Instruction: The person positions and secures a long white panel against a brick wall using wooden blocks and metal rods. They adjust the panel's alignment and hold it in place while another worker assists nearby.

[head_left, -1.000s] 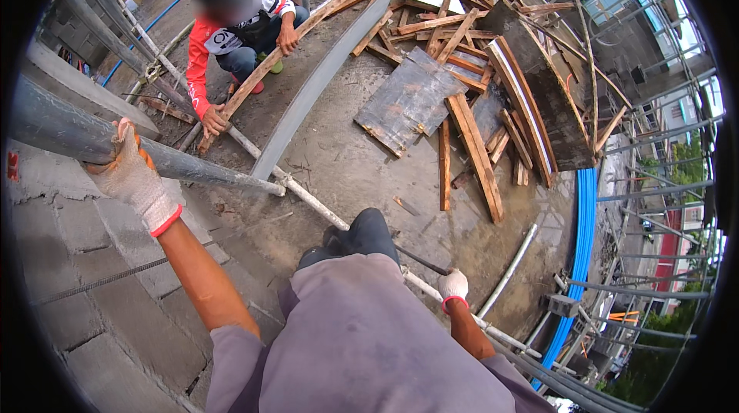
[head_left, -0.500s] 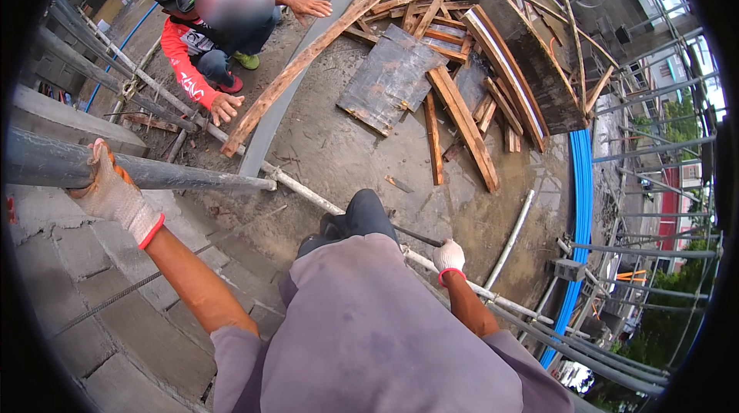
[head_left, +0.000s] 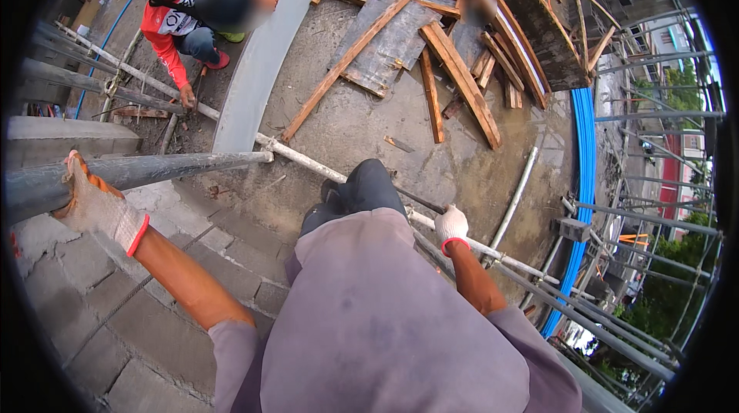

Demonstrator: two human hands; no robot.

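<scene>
My left hand, in a white glove with an orange palm, is closed around a thick grey scaffold pipe on the left. The white-gloved right hand is closed on the end of a thin dark bar, whose other end runs behind my knees. A white-grey pipe crosses below, in front of my dark trouser legs. At the upper left a crouching person in a red and white top has one hand low beside a pipe, next to a grey sheet.
Loose timbers and a dark panel are piled ahead on wet concrete. A long plank leans from the pile. Blue pipes and scaffolding stand at the right. Grey blocks form a wall at lower left.
The long plank has shifted right, off the grey sheet, and the sheet now shows its broad face. The crouching person's hand has dropped to the pipe. My hands keep their holds; the view has shifted.
</scene>
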